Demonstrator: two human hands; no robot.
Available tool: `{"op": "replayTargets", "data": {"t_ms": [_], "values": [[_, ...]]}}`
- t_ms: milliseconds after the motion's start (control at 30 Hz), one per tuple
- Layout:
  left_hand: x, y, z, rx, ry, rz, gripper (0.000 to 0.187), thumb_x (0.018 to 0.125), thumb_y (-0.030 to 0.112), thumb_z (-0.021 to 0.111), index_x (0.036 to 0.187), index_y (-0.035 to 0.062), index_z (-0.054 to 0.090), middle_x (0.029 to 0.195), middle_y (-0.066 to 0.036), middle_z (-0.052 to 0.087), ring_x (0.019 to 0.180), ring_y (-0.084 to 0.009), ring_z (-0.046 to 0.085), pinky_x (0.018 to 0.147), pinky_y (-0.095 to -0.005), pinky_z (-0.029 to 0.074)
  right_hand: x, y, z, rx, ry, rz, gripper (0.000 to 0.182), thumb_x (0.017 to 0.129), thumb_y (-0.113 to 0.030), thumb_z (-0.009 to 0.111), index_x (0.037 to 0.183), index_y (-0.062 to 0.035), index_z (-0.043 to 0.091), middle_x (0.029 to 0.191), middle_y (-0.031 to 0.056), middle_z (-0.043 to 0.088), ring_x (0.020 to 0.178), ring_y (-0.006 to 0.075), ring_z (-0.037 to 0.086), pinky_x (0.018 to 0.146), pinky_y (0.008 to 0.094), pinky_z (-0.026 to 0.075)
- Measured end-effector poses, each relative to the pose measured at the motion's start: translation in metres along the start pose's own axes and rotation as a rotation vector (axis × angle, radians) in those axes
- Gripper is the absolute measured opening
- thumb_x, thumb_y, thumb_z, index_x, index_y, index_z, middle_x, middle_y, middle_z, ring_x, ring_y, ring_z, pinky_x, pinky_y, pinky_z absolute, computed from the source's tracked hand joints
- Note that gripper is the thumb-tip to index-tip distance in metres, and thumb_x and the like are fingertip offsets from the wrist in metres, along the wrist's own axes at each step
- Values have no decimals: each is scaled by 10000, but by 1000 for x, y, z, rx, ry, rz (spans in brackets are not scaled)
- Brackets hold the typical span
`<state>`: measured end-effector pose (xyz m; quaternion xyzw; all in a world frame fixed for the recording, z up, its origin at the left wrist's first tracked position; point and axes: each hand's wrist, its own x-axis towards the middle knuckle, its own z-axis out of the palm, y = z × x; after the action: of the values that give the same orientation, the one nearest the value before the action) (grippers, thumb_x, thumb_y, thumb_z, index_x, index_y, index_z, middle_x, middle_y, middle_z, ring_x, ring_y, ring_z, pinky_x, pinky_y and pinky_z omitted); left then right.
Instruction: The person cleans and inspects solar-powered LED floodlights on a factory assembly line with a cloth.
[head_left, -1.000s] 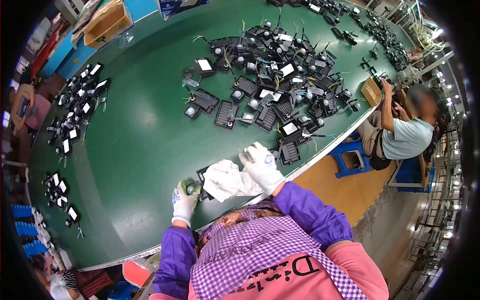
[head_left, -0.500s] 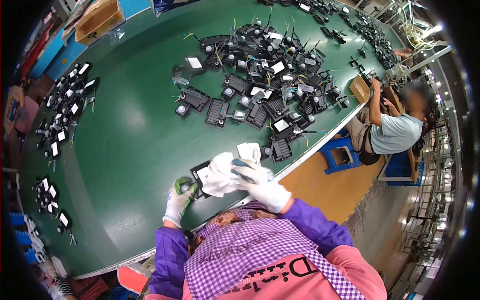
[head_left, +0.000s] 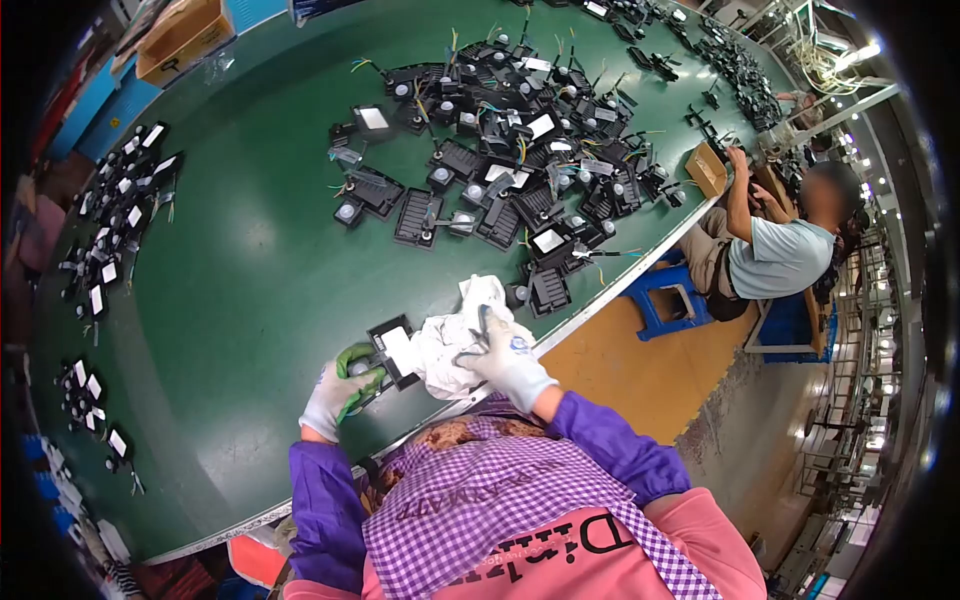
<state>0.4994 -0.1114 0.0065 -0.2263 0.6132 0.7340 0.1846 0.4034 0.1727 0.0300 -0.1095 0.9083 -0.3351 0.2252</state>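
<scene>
At the near edge of the green table [head_left: 250,300], our left hand [head_left: 335,392], gloved, has its fingers curled around one end of a small black lamp unit [head_left: 390,352], its pale face panel turned up. Our right hand [head_left: 505,358], also gloved, presses a crumpled white cloth [head_left: 450,345] down beside and partly over the unit, fingers bunched into the fabric.

The unit looks rigid and moderately heavy for its size. The glass-like panel probably smears or scratches easily, so the housing edges seem the safer grip. The cloth is limp and needs bunching to hold.

A heap of similar black units [head_left: 520,160] with loose wires lies farther up the table. A seated co-worker [head_left: 775,255] works at the right edge.
</scene>
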Motion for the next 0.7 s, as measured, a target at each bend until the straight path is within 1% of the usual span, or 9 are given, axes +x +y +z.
{"op": "replayTargets", "data": {"t_ms": [133,167,233,300,367,433,467,500,700], "values": [[4,18,-5,436,-17,20,352,810,111,763,1124,7,641,913,-31,668,769,-84,597,647,-260,511,6,-3,0,-117,-65,59,456,798,-245,704,1204,-65,600,1160,208,620,1041,383,618,908,408,493],[3,19,-4,451,6,-14,331,809,120,766,1101,18,649,881,-25,664,736,-84,591,619,-261,504,2,4,-9,-274,165,-205,259,782,-204,675,1014,-98,631,1019,163,633,915,379,631,794,446,515],[2,16,1,473,45,-80,289,806,139,772,1054,40,663,815,-13,656,668,-84,578,564,-263,490,-18,-22,-56,-412,409,-380,211,759,-163,667,955,-96,626,968,146,625,875,357,633,725,446,526],[5,1,-2,418,79,-53,303,802,172,777,1053,45,663,817,-27,666,673,-102,585,589,-271,489,-27,-44,-79,-536,406,-301,206,759,-138,670,957,-98,630,945,141,615,826,338,640,647,426,530],[10,-12,-7,403,103,-85,362,797,219,779,1076,20,661,893,-86,710,780,-150,642,722,-293,525,-23,-39,-68,-674,244,-380,200,808,-163,611,1001,-117,635,1055,111,601,1000,320,603,810,464,487],[11,-22,-7,381,103,54,295,813,169,773,1054,39,661,813,-21,663,656,-95,577,565,-265,485,-4,-17,-25,-851,99,-494,233,829,-184,576,1047,-122,630,1149,102,585,1107,315,557,919,502,435],[11,-24,-7,369,104,124,264,820,144,770,1042,49,662,773,11,640,595,-68,545,487,-251,466,6,7,10,-911,-3,-449,289,850,-194,526,1120,-143,614,1290,97,536,1254,315,452,1031,555,319],[9,-20,-5,295,117,61,257,826,142,766,1042,47,663,775,5,641,597,-71,547,492,-252,470,6,21,24,-883,93,-637,316,808,-264,602,1105,-162,633,1309,86,528,1254,317,456,1010,557,342],[-3,-11,27,-27,258,-77,210,861,114,730,1039,21,667,786,-25,645,617,-88,569,520,-249,484,4,41,35,-686,195,-577,425,772,-363,664,1156,-191,609,1303,81,525,1250,362,446,980,571,363]]}}
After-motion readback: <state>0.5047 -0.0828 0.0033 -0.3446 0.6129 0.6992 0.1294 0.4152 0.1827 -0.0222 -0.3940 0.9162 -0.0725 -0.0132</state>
